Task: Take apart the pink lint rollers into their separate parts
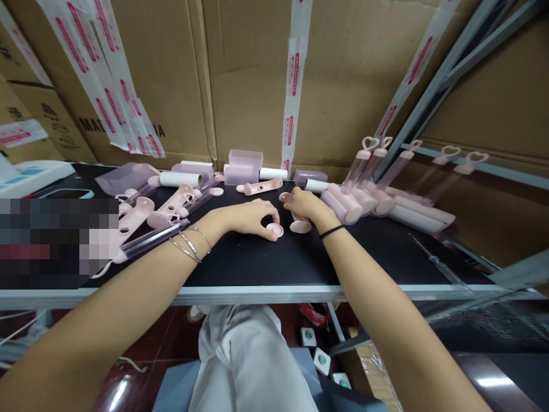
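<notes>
My left hand point(253, 216) rests on the black tabletop point(266, 260) with its fingers curled down onto a small round pink cap point(274, 230). My right hand point(302, 205) is wrapped round a pink plastic roller holder point(299, 224) that stands on its round end on the table. The two hands sit close together near the table's middle. Thin bangles circle my left wrist and a black band my right wrist.
Pink handles and clear tubes point(169, 214) lie at the left. White rolls and lilac covers point(244, 166) line the back. Assembled rollers with heart-shaped ends point(373, 197) lie at the right. Taped cardboard boxes point(257, 74) stand behind. The table's metal front edge point(257, 294) runs above my lap.
</notes>
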Tool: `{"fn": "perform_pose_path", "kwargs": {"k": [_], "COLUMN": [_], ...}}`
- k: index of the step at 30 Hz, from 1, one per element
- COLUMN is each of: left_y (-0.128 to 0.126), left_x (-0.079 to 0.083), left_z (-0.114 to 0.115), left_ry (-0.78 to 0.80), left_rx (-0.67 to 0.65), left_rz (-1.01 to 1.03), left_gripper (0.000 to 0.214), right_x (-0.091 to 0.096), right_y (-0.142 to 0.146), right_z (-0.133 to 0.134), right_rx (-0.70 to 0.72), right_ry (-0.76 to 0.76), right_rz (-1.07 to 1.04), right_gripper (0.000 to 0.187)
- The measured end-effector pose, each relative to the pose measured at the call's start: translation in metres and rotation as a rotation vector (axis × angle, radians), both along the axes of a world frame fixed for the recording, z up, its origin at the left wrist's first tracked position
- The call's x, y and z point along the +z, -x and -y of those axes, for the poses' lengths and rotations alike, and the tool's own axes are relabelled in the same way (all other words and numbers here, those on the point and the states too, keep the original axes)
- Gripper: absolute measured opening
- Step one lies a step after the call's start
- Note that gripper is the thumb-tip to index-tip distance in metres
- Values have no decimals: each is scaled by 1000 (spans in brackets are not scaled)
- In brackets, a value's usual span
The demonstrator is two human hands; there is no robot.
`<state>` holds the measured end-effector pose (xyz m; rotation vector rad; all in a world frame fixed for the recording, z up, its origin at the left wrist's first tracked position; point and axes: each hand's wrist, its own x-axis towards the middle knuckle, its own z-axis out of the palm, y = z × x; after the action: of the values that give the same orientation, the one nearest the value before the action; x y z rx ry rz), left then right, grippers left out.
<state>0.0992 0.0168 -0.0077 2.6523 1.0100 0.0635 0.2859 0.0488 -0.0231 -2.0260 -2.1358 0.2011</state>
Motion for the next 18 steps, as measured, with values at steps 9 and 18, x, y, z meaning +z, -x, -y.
{"fn": "perform_pose_path", "kwargs": {"k": [9,18], "left_y": [22,11], "left_x": [7,9], "left_z": [-16,-13], "left_ry": [-243,-430], "left_rx": [305,302], "left_rz": [23,305], "left_gripper": [45,42], "right_x": [3,5], "right_y": [6,28], "right_z": [5,13], "right_rx": [74,446], "right_ry": [-372,-368], "right_rz": [-92,-589], "right_gripper": [34,23]}}
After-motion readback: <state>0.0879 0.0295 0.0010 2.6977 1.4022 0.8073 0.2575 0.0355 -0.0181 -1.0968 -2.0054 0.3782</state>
